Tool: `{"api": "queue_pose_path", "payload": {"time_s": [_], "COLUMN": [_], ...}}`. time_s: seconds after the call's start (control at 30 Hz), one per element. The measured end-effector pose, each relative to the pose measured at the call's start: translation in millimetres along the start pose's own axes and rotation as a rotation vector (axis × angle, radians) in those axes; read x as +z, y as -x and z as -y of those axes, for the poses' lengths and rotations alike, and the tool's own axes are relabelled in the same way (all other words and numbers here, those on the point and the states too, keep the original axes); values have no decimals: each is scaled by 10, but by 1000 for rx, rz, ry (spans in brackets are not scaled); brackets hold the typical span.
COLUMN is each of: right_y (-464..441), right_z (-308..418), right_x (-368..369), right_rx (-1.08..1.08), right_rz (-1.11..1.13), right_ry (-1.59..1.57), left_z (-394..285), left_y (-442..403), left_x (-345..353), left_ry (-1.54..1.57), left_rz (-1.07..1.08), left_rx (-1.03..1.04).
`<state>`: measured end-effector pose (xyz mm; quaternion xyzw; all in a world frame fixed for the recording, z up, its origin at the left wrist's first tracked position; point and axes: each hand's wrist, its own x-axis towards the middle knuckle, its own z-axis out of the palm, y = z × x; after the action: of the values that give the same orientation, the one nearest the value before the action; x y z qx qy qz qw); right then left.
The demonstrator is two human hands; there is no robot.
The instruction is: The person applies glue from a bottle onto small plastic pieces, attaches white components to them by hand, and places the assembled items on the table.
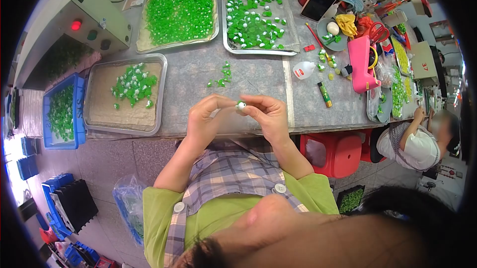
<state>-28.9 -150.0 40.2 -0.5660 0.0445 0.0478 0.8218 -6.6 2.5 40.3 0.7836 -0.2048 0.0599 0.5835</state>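
Note:
A small green-and-white piece (241,105) with a dark dot is held up over the table's front edge. My right hand (268,114) pinches it between thumb and forefinger. From the other side, my left hand (206,119) reaches it with thumb and forefinger closed together at its edge. Just beyond my hands lie several loose green bits (222,76). Similar green-and-white pieces (134,84) are heaped on a paper-lined metal tray (126,118) at left. My fingers partly cover the held piece.
Behind stand a tray of green bits (181,12) and a tray of green-and-white pieces (254,17). At right are a white bottle (303,70), a glue-like tube (324,94) and a pink holder (361,64). A blue bin (78,111) sits left; a co-worker (412,143) sits far right.

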Motion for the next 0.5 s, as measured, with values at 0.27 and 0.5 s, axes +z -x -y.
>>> {"api": "queue_pose_path", "payload": {"time_s": [0.27,0.5], "right_y": [-1,-6], "right_z": [-12,-50], "right_x": [-56,-89], "right_rx": [-35,-28], "right_rz": [54,35], "right_ry": [47,-22], "left_z": [-12,-34], "left_y": [-4,-10], "left_x": [0,15], "left_ry": [21,29], "left_rz": [-2,4], "left_rx": [20,41]}}
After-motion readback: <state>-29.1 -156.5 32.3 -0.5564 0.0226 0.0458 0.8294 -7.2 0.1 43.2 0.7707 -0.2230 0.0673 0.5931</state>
